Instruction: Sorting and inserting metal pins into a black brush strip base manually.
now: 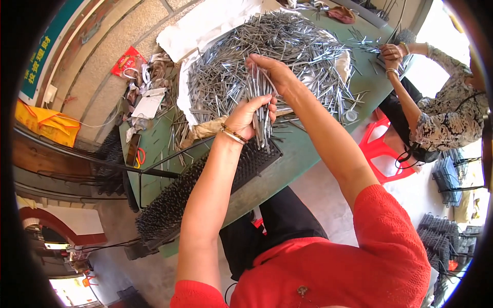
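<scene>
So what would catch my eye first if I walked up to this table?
Most likely the big heap of thin grey metal rods spread over the green table. Next, the left hand and right hand gripping a bundle of rods upright above a dark spiky board. At far right, another person handles rods too.

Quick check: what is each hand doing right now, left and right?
Left hand: closed around a bundle of thin metal rods, held upright.
Right hand: fingers curled on the top of the same bundle, above the big rod pile.
</scene>
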Motion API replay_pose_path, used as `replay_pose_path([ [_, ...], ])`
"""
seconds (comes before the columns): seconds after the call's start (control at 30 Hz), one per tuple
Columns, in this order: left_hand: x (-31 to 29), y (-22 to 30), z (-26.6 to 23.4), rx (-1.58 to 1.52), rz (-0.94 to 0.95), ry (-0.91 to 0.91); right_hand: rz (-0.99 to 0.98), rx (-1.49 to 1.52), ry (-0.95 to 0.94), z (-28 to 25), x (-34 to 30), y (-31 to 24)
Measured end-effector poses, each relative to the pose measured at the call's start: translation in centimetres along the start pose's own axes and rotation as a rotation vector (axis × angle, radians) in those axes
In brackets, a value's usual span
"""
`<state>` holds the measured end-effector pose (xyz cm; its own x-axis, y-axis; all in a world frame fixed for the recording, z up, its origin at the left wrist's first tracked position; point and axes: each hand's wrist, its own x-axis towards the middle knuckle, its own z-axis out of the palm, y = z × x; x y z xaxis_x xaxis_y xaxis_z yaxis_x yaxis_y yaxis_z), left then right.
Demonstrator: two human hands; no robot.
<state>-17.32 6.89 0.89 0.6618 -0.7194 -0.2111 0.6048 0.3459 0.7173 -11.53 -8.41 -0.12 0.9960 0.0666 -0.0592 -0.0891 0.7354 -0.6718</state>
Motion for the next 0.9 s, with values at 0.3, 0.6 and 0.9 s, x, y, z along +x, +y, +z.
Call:
replay_pose_path([
  [0.3,-0.6,-1.2,0.0,0.064,0.06,0.041,-0.046,-0.025,0.081,0.4,0.2,0.8],
  [0.6,-3.2,-3.0,0.1,0.043,0.035,0.067,-0.191,-0.389,0.177,5.3,-6.1,0.7],
  [0.9,-9.1,-4.8,2.4,0.11,0.062,0.116,-0.231,-0.498,0.128,4.7,-10.7,1.7],
])
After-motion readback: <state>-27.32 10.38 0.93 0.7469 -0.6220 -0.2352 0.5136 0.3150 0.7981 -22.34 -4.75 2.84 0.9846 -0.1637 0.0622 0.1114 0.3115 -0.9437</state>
